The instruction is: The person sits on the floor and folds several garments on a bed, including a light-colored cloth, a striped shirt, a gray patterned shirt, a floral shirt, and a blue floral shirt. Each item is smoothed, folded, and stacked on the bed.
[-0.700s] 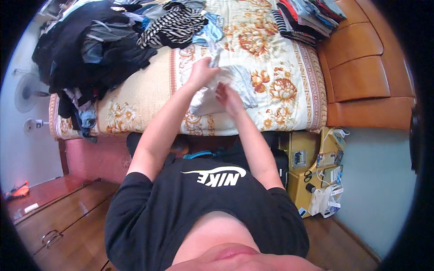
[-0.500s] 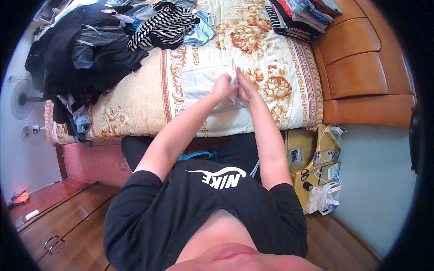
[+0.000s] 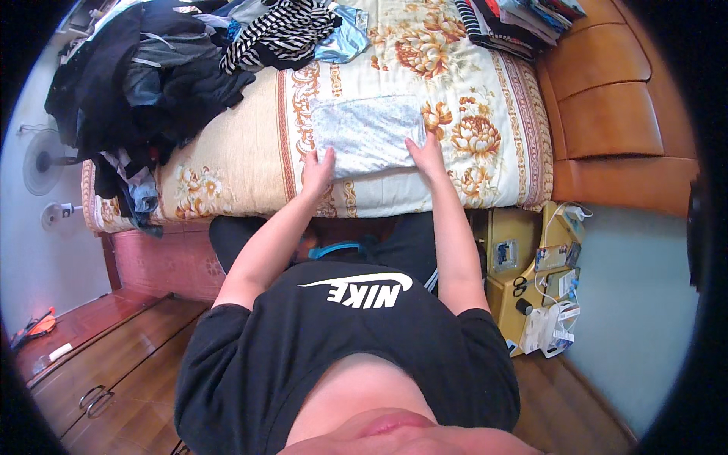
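A pale, finely patterned folded garment [image 3: 368, 133] lies flat on the flowered bedspread in front of me. My left hand [image 3: 318, 173] holds its near left corner, thumb over the cloth and fingers along the outer side. At the right edge my right hand [image 3: 427, 155] grips in the same way, its thumb on top. The undersides of both grips are hidden.
A heap of dark clothes [image 3: 114, 98] covers the bed's left side, beside a black-and-white striped garment [image 3: 277, 38] and a shiny light-blue piece [image 3: 345, 38]. A folded stack [image 3: 516, 30] sits far right, against the brown padded headboard [image 3: 607, 121]. A yellow bedside unit [image 3: 500, 288] holds small items.
My hands were together over the garment's right part; now they are apart at its two sides. The cloth, bunched at the right before, now lies as a smooth rectangle.
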A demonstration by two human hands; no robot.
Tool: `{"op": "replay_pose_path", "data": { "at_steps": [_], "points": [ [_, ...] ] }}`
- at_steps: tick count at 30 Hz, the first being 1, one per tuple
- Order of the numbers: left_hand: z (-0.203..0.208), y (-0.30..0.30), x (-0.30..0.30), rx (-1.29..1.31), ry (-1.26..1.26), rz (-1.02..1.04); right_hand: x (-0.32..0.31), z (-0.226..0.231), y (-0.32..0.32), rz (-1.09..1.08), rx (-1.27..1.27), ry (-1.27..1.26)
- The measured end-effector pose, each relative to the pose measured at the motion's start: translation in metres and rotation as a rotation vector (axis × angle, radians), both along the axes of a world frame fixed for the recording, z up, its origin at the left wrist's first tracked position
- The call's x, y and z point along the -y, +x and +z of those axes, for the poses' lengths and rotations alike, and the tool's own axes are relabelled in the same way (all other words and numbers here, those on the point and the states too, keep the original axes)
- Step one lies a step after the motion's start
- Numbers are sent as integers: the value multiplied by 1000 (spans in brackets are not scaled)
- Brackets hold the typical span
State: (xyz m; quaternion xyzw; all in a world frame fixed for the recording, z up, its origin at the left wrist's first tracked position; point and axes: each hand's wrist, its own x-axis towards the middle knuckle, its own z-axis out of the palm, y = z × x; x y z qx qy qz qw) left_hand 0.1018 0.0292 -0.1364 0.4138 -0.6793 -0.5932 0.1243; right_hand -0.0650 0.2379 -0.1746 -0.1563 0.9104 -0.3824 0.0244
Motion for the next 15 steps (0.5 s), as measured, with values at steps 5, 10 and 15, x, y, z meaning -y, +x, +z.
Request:
{"op": "replay_pose_path", "data": {
  "at_steps": [5,10,15],
  "points": [
    [-15,2,32,-31,-113,-58,10,31,36,-100,251,12],
    [-12,54,61,24,-391,-169,24,44,100,-149,292,230],
    [6,62,56,192,-453,-179,31,32,110,-167,-191,242]
  ]
}}
